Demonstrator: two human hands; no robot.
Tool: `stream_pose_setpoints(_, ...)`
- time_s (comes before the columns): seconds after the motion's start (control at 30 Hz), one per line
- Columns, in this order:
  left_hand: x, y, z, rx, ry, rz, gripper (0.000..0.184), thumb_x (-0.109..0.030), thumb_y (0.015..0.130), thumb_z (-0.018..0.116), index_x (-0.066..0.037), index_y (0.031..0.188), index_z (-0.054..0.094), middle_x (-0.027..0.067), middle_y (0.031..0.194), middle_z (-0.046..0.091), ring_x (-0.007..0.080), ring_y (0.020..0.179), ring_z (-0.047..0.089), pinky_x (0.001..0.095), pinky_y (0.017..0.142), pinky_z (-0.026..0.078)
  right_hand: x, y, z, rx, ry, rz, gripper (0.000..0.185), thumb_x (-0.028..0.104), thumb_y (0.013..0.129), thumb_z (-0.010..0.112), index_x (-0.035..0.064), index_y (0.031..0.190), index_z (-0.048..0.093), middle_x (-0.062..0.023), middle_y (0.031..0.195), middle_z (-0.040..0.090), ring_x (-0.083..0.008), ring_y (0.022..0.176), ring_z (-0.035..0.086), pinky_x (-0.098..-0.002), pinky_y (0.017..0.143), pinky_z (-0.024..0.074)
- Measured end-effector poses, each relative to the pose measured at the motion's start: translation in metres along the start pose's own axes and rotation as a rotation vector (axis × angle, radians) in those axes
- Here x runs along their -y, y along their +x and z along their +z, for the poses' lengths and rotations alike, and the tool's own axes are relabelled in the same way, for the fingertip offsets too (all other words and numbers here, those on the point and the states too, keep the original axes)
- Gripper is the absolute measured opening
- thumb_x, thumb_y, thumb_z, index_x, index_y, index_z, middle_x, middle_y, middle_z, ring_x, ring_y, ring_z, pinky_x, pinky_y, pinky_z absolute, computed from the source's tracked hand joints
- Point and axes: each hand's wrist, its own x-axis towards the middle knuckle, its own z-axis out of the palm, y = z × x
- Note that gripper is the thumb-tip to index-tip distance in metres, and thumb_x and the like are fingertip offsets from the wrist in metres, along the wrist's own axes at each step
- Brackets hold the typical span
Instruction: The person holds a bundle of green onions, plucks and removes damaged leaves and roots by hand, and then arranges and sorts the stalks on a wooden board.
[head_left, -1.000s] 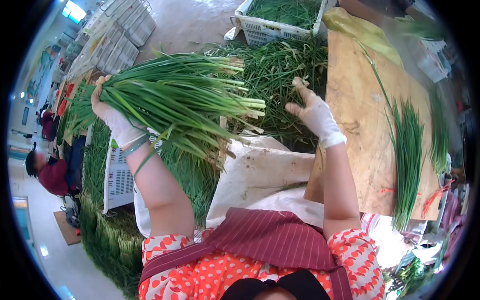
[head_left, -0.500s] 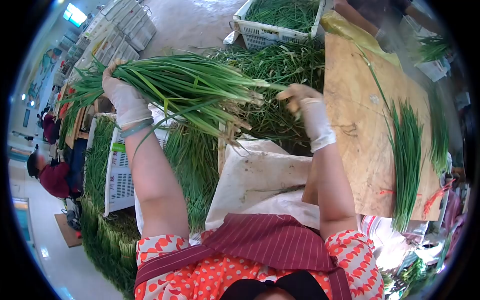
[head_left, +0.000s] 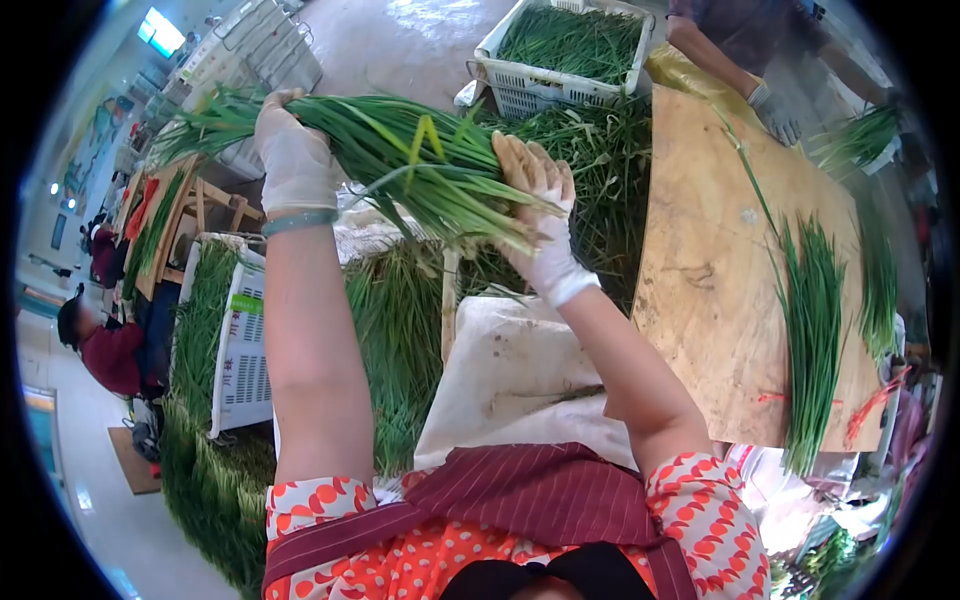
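A thick bunch of garlic chives lies sideways in front of me, leafy tips to the left and pale stem ends to the right. Wrapped around its leafy part is my left hand, in a thin whitish glove. My right hand, gloved too, rests against the stem ends with its fingers stretched upward; part of the palm is hidden behind the stems. Beneath the bunch is a heap of loose chives. More loose greens are piled beyond my right hand.
On the right, a wooden board carries a chive bundle near red ties. White crates of chives stand ahead and left. A co-worker's gloved hand is at the board's far edge. White sheeting covers the near side.
My right hand has moved left and come against the stem ends, its fingers now extended. My left hand has shifted slightly right with the bunch. The co-worker's hand has moved toward the board.
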Motion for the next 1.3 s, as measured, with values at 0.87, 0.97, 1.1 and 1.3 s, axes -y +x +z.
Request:
stream_pose_setpoints(0.87,0.025,0.020,-0.039,0.060,-0.046,-0.241,0.020,-0.010,0.086,0.040,0.003,0.092,0.054,0.0150,0.094,0.062,0.0284,0.084,0.060,0.0419,0.081,0.050,-0.099,-0.015,-0.081,0.067,1.017,0.785,0.035,0.027,0.086,0.059,-0.0001,0.107,0.061,-0.0075,0.087,0.065,-0.0145,0.072,0.058,-0.0240,0.072,0.0456)
stream_pose_setpoints(0.97,0.021,0.014,-0.046,0.089,-0.052,-0.221,0.019,-0.010,0.086,0.039,0.002,0.090,0.053,0.0148,0.094,0.061,0.0273,0.086,0.059,0.0415,0.082,0.050,-0.069,0.010,-0.078,0.084,0.562,0.604,0.034,0.029,0.083,0.062,0.0042,0.106,0.063,-0.0105,0.098,0.064,-0.0165,0.081,0.060,-0.0274,0.077,0.0460)
stream_pose_setpoints(1.1,0.010,-0.030,-0.043,0.173,-0.031,-0.109,0.019,-0.011,0.087,0.040,0.002,0.092,0.053,0.0138,0.096,0.060,0.0255,0.088,0.059,0.0407,0.083,0.049,-0.046,0.053,-0.056,-0.196,-0.144,0.017,0.033,0.031,0.081,0.063,0.0122,0.108,0.063,-0.0138,0.106,0.061,-0.0177,0.082,0.060,-0.0310,0.079,0.0462)
stream_pose_setpoints(1.3,-0.005,-0.054,-0.052,0.212,0.018,-0.049,0.021,-0.012,0.087,0.045,0.001,0.100,0.055,0.0107,0.096,0.061,0.0225,0.088,0.059,0.0365,0.084,0.049,-0.032,0.083,-0.037,0.460,0.522,0.369,0.021,0.007,0.087,0.052,0.0025,0.105,0.061,-0.0072,0.093,0.066,-0.0125,0.076,0.061,-0.0246,0.070,0.0475)
